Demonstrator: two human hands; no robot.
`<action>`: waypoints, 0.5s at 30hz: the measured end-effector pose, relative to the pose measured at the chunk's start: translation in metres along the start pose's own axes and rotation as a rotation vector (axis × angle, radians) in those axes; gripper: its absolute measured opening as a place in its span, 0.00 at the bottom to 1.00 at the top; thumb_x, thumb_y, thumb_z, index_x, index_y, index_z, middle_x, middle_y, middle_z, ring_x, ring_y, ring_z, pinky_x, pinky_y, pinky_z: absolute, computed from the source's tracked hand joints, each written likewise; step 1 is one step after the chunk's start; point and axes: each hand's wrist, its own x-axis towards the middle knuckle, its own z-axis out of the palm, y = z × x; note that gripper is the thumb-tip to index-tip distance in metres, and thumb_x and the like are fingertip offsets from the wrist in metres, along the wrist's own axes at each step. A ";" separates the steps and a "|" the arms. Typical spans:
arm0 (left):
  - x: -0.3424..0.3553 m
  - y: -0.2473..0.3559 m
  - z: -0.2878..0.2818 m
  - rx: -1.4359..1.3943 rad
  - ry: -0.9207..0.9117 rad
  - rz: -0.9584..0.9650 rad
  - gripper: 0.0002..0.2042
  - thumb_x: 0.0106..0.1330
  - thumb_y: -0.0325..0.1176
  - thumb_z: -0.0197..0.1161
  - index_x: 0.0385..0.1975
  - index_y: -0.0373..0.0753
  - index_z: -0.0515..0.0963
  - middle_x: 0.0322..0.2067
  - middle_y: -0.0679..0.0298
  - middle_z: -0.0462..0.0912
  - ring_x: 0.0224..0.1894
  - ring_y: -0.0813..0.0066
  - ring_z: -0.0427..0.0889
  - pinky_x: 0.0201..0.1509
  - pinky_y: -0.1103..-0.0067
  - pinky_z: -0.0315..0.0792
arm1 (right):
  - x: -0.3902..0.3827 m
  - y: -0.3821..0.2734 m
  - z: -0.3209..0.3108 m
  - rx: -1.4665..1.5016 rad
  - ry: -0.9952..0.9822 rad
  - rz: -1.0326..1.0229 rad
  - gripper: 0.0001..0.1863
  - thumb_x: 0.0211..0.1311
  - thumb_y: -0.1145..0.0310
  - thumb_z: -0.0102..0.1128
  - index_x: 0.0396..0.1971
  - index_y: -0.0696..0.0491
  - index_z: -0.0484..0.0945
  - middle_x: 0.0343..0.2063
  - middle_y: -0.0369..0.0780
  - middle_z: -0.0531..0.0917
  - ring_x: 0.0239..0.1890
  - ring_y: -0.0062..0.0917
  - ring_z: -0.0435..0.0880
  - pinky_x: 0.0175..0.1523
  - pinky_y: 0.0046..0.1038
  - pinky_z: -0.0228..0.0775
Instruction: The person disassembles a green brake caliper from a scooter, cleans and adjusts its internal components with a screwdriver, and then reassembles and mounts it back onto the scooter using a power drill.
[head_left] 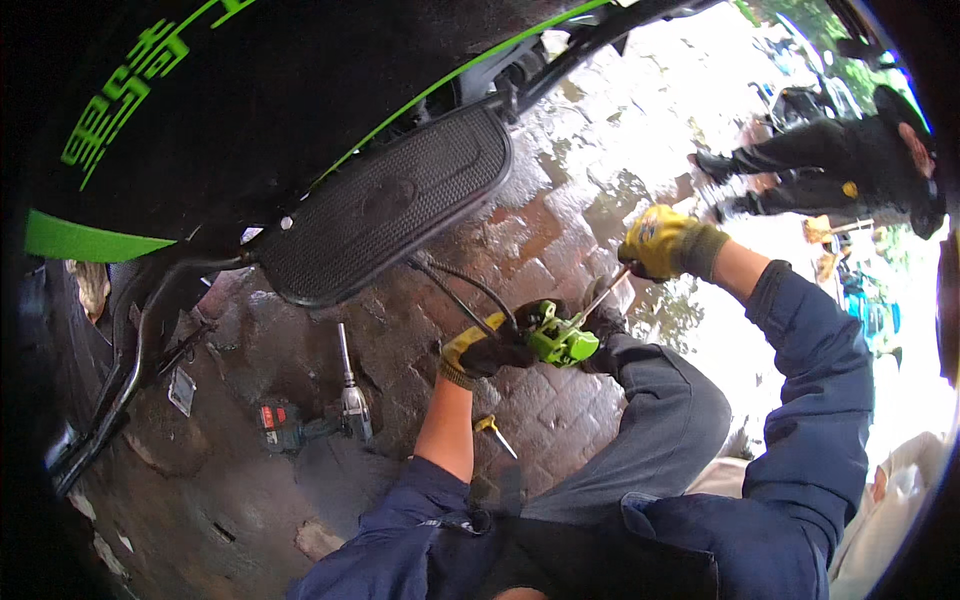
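Note:
My left hand (482,350), in a yellow and black glove, grips a bright green caliper-like part (560,344), to which a black hose (489,290) runs from beneath the vehicle's ridged footboard (385,205). My right hand (660,243), in a similar glove, is closed round a slim screwdriver-like tool (602,298), its shaft slanting down to the green part. The tip of that tool is too small to make out. My dark shoe is partly hidden behind the part.
A cordless impact wrench (355,410) and a yellow-handled tool (495,435) lie on wet paving (540,420). A black vehicle body (230,100) with green trim fills the upper left, its bent tube (160,290) below. At right stands another person (850,175); farther back are parked vehicles.

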 end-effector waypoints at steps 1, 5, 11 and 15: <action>0.003 0.007 -0.004 -0.413 0.060 -0.135 0.40 0.69 0.28 0.68 0.80 0.38 0.57 0.78 0.61 0.64 0.78 0.68 0.65 0.82 0.68 0.59 | 0.013 0.003 0.007 0.054 0.126 -0.059 0.09 0.63 0.60 0.64 0.37 0.45 0.87 0.27 0.39 0.88 0.32 0.38 0.90 0.36 0.41 0.82; 0.023 0.028 0.005 -0.146 0.200 -0.145 0.46 0.63 0.22 0.74 0.81 0.39 0.56 0.77 0.63 0.66 0.77 0.69 0.66 0.81 0.70 0.61 | 0.081 0.031 0.039 0.104 0.272 -0.046 0.10 0.64 0.68 0.61 0.40 0.50 0.88 0.37 0.45 0.90 0.43 0.42 0.92 0.49 0.40 0.83; 0.085 0.034 0.015 0.143 0.346 -0.094 0.46 0.63 0.25 0.76 0.80 0.39 0.57 0.76 0.64 0.67 0.74 0.70 0.71 0.80 0.69 0.64 | 0.166 0.079 0.085 0.783 0.191 -0.353 0.12 0.60 0.72 0.63 0.43 0.50 0.88 0.37 0.45 0.90 0.43 0.42 0.90 0.46 0.41 0.81; 0.128 -0.010 0.010 0.078 0.537 0.007 0.34 0.73 0.26 0.66 0.78 0.39 0.60 0.76 0.62 0.67 0.75 0.69 0.68 0.80 0.69 0.63 | 0.227 0.107 0.116 0.756 0.334 -0.472 0.09 0.64 0.69 0.65 0.42 0.46 0.89 0.35 0.42 0.91 0.39 0.40 0.91 0.43 0.41 0.81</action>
